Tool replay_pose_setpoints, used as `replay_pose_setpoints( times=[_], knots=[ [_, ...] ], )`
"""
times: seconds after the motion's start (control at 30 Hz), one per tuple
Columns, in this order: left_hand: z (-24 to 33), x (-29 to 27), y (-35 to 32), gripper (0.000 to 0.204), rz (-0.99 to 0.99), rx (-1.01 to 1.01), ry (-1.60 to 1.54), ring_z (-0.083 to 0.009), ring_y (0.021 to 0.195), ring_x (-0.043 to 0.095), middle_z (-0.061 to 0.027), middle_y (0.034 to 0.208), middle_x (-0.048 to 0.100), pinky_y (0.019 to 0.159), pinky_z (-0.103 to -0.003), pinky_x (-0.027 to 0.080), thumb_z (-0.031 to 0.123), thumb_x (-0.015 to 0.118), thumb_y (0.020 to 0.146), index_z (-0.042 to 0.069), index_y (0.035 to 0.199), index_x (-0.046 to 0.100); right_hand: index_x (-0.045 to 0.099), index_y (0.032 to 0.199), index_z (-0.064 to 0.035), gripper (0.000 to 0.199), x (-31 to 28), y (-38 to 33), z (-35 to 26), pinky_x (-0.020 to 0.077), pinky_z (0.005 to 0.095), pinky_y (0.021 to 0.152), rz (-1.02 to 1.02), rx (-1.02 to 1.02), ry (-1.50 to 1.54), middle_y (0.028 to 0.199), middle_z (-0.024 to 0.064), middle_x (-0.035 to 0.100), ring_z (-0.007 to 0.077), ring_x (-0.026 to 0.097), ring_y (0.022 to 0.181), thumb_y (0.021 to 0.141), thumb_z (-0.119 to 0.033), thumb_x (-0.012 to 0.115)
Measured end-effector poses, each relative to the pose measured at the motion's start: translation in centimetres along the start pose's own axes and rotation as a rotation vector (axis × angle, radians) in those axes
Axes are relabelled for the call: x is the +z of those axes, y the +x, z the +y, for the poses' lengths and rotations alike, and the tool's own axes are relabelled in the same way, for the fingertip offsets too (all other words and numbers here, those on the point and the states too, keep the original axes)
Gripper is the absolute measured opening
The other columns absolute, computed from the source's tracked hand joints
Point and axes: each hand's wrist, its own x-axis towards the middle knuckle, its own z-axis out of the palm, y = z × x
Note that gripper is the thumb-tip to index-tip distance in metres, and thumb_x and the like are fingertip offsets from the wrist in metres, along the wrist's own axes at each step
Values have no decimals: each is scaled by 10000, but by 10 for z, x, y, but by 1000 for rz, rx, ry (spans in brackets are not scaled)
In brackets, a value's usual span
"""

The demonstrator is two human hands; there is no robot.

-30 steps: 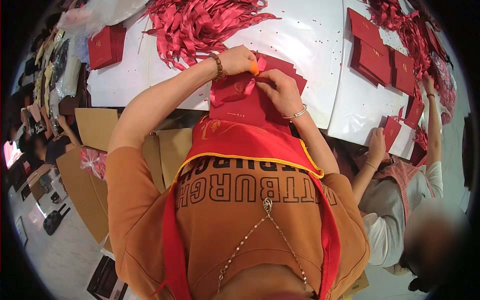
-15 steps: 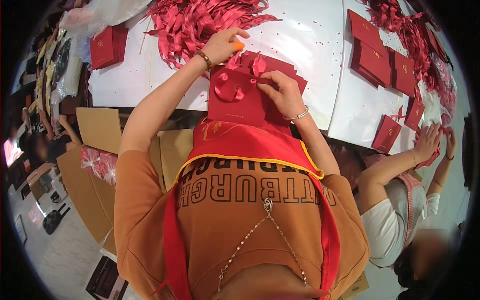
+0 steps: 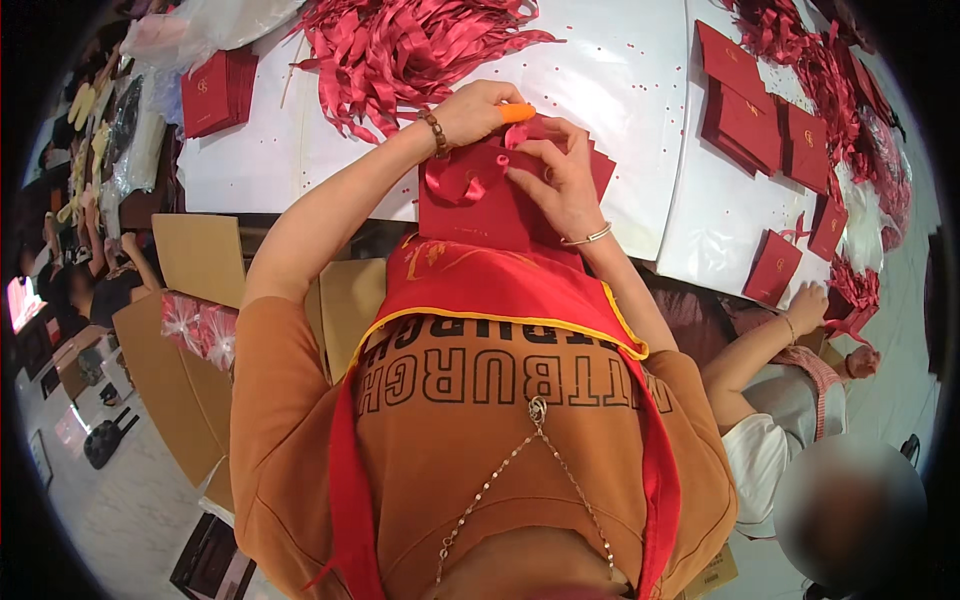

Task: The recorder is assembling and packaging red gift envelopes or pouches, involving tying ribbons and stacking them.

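A dark red paper gift bag (image 3: 470,220) with small printed lettering lies against the table's near edge, over several more red bags (image 3: 600,170). A satin ribbon handle (image 3: 470,188) loops from its top edge, and a ribbon knot shows on its face. My left hand (image 3: 480,115), an orange cover on one finger, reaches over the top edge and closes on a ribbon there; its fingertips are partly hidden. My right hand (image 3: 565,185) pinches the bag's upper edge beside the knot, other fingers reaching behind.
A big heap of red ribbons (image 3: 400,60) lies beyond my hands on the white table (image 3: 620,90). Stacked red bags stand far left (image 3: 218,92) and right (image 3: 740,120). Open cardboard boxes (image 3: 180,380) sit left below. A co-worker's arm (image 3: 750,355) is at right.
My left hand has moved right and down, from above the ribbons to the bag's top edge. My right hand's fingers have shifted up over that edge. The co-worker's hands have moved lower.
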Motion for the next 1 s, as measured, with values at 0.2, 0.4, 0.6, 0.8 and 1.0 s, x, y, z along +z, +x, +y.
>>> replay_pose_setpoints(
  times=[0.2,0.4,0.6,0.8,1.0],
  knots=[
    [13,-21,15,176,134,-60,227,-98,512,439,2,585,461,445,-254,352,190,551,834,22,881,576,432,1172,-114,461,8,-5,-1,377,268,508,-205,303,321,679,107,506,143,415,496,755,-72,623],
    [18,-56,20,229,155,-332,-183,-61,647,486,15,735,508,528,-201,390,194,492,881,72,1072,525,447,1159,-106,445,5,-1,-6,381,272,517,-212,286,328,776,116,552,141,420,510,753,-77,629],
    [-8,-54,-40,372,348,-72,-576,-88,901,510,-51,1035,529,709,-211,406,233,514,874,84,1204,427,442,1154,-42,434,16,-8,14,431,231,810,-55,303,609,1065,49,497,115,500,976,770,-58,645],
    [-24,10,-76,412,478,-165,-791,-128,863,556,-61,980,557,745,-250,470,52,631,779,29,1146,445,569,865,-6,199,29,9,6,432,228,713,181,298,437,817,30,589,99,537,780,740,-116,679],
    [-38,-17,-97,300,615,-12,-695,-111,831,551,-44,920,573,722,-232,459,36,654,744,34,1023,542,534,1009,-27,258,48,25,-12,428,220,713,140,164,492,823,18,583,89,528,773,782,-95,635]
  ],
)
